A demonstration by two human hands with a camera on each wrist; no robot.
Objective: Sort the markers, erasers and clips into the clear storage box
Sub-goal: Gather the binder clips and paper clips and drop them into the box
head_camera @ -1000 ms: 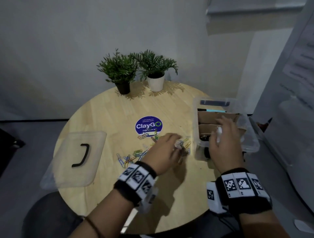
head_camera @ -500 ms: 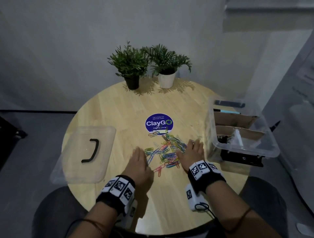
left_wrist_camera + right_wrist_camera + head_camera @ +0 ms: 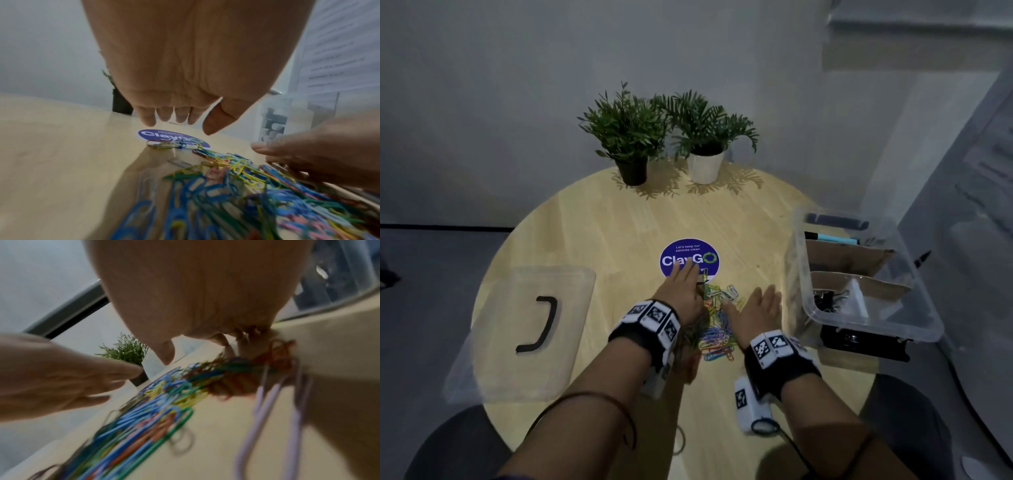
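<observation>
A heap of coloured paper clips [image 3: 717, 330] lies on the round wooden table [image 3: 599, 233] between my two hands. My left hand [image 3: 688, 281] is on the heap's left side, fingers straight and reaching over the blue sticker [image 3: 688, 255]; in the left wrist view the left hand [image 3: 179, 118] hovers just above the paper clips [image 3: 226, 178]. My right hand [image 3: 753, 305] flanks the heap on the right, fingers extended, and their tips touch the paper clips [image 3: 164, 402]. The clear storage box [image 3: 876, 329] stands at the right with cardboard dividers, a marker [image 3: 828, 237] and black binder clips [image 3: 825, 301] inside.
The box's clear lid [image 3: 524, 329] with a black handle lies at the table's left. Two potted plants [image 3: 630, 137] [image 3: 705, 137] stand at the far edge. A black object [image 3: 859, 342] sits under the box's near end. A wall panel rises on the right.
My right hand came out of the box to the clips. Both hands have since slid forward along the heap's sides, and the scattered clips are now bunched into a narrower pile.
</observation>
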